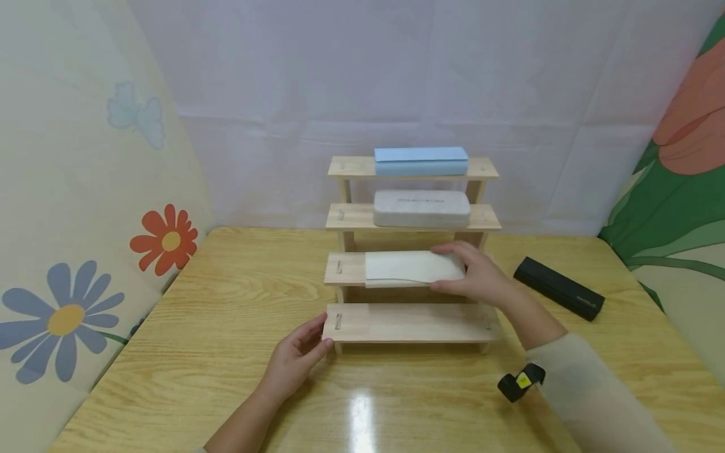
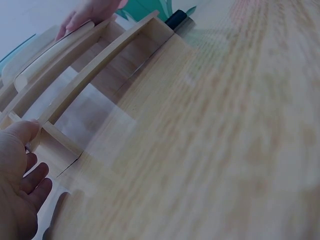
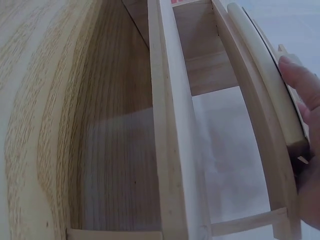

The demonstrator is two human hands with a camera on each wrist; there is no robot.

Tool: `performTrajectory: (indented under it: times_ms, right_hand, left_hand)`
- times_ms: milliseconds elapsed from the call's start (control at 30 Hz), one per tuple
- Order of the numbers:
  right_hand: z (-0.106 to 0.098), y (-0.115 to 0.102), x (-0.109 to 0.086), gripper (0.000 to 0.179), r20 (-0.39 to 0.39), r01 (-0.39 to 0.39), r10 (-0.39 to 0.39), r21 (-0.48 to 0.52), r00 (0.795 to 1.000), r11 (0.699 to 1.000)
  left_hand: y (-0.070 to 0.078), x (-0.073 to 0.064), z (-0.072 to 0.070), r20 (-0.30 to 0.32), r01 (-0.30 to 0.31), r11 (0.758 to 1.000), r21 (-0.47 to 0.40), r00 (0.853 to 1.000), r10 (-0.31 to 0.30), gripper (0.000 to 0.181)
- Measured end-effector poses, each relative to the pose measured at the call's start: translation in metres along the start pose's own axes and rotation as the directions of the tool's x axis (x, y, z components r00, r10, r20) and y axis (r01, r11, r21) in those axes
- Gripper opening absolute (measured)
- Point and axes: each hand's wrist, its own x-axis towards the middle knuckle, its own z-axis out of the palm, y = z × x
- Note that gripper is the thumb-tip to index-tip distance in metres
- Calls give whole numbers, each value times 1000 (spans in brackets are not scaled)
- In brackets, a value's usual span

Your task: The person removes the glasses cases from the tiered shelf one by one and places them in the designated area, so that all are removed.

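A wooden four-step display rack (image 1: 413, 324) stands on the table. On its second step from the bottom lies a white glasses case (image 1: 404, 267), flap side up. My right hand (image 1: 478, 277) grips the case's right end between thumb and fingers; the right wrist view shows the thumb (image 3: 300, 82) along its edge. With thumb and fingers, my left hand (image 1: 294, 358) holds the left end of the lowest step. Higher up sit a light grey glasses case (image 1: 421, 209) and, on the top step, a light blue glasses case (image 1: 421, 162).
A black oblong case (image 1: 557, 288) lies on the table (image 1: 255, 277) to the right of the rack. A black strap with a yellow mark (image 1: 522, 381) sits at my right wrist. Behind the rack hangs a pale cloth (image 1: 306, 75), with flower-printed panels at both sides.
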Motion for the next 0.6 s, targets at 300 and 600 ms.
performTrajectory:
  times_ms: [300,600]
  right_hand:
    - [6,-1,4,73,-2,20,-20,-13,1000,1000]
    - [9,1,7,74,-7,44,-45,-46,999,998]
  left_hand:
    - [1,1,0,12,4,1000,0,1000,-4,49]
    - [1,1,0,11,6,1000,1,1000,-6,49]
